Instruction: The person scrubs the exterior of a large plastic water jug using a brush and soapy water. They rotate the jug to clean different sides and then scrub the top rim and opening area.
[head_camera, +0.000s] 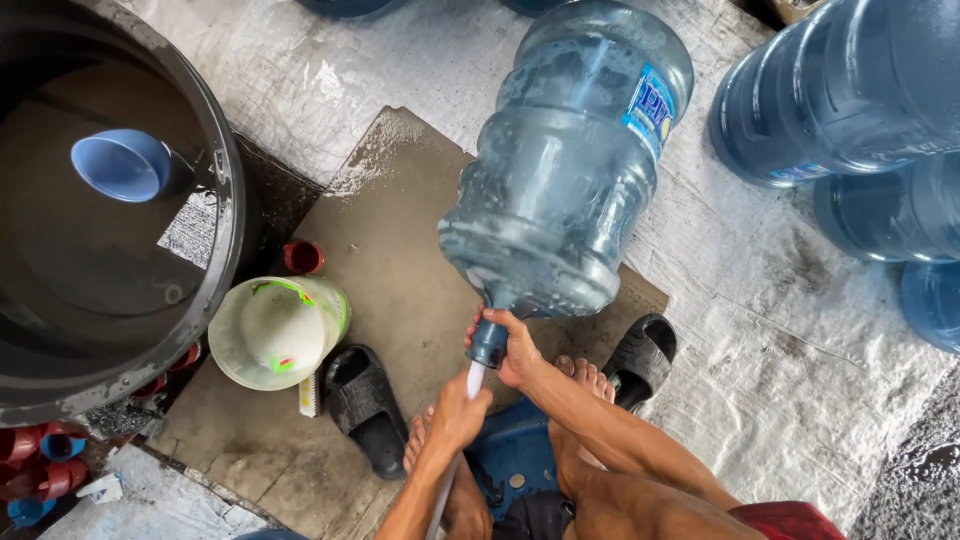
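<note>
A large blue translucent water jug (565, 160) lies tilted on its side with suds inside and its neck pointing toward me. My right hand (512, 350) grips the jug's neck. Just below it, my left hand (458, 410) is closed around a thin white rod (474, 380) that goes into the jug's mouth. I sit on a low blue stool (515, 455) with my bare feet (585, 375) on a brown sheet (400, 260).
A big black barrel (225, 200) of water with a blue dipper (122, 165) floating in it stands at left. A white bucket (275, 330), a small brush (310, 395), black sandals (365, 405) and red caps (303, 257) lie near. More blue jugs (840, 90) lie at right.
</note>
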